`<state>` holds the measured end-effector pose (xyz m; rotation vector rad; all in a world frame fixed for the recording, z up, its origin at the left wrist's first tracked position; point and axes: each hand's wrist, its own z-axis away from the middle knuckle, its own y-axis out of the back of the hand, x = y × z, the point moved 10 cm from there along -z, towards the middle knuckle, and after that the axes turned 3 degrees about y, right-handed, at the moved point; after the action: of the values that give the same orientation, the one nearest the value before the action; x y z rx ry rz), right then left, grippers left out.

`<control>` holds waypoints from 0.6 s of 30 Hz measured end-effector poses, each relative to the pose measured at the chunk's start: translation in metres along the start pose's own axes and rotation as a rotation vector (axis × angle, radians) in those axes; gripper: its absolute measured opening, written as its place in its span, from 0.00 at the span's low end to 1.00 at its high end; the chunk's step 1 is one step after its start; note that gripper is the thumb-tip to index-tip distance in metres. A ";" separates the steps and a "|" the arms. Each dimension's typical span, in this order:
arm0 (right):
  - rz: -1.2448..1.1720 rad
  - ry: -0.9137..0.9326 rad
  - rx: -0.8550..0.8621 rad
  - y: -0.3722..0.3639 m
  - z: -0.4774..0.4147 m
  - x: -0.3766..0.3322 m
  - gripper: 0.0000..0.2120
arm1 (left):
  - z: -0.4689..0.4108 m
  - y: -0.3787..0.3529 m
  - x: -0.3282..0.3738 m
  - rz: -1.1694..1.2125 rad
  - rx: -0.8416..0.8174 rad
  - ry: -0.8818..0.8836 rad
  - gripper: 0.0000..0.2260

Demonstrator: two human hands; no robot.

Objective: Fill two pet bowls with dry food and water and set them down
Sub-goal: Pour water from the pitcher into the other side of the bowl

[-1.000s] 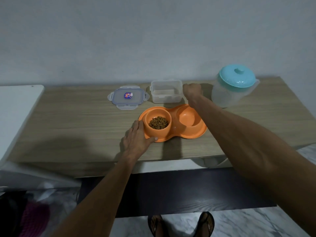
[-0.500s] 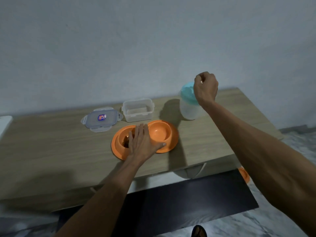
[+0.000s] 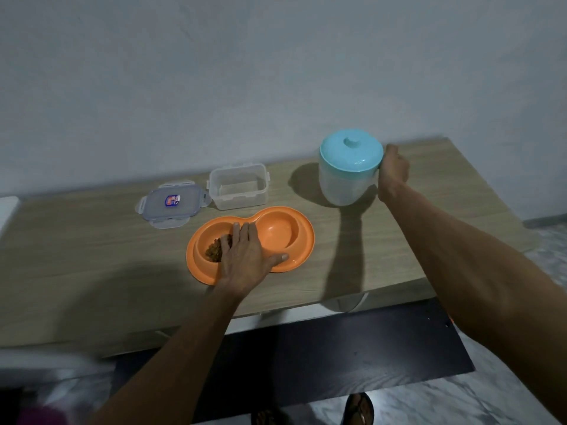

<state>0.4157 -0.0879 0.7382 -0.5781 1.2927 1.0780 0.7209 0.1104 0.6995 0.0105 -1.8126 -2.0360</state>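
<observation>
A clip-lock lid lies flat beside an empty clear container on the wooden table. Nearer the front edge, an orange double pet bowl is pressed down by the left hand, fingers together and thumb spread; kibble is partly hidden beneath it. The right hand is closed at the side of a teal-lidded pitcher; its handle cannot be seen. Bare tabletop lies right of the bowl.

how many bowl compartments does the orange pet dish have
2: the left bowl holds dry food, partly under the left hand; the right bowl looks empty.
</observation>
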 end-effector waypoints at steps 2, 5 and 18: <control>-0.013 -0.015 -0.001 -0.001 0.004 0.002 0.21 | 0.000 0.000 0.000 0.015 0.004 -0.001 0.45; -0.011 -0.002 0.021 -0.001 0.012 0.000 0.19 | 0.001 0.000 -0.001 0.029 0.000 0.000 0.45; 0.317 0.486 -0.064 -0.015 0.081 -0.080 0.20 | 0.000 0.004 -0.004 0.007 -0.029 -0.050 0.43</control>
<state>0.4737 -0.0503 0.8297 -0.7285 1.8233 1.2891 0.7261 0.1115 0.7023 -0.0555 -1.8099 -2.0744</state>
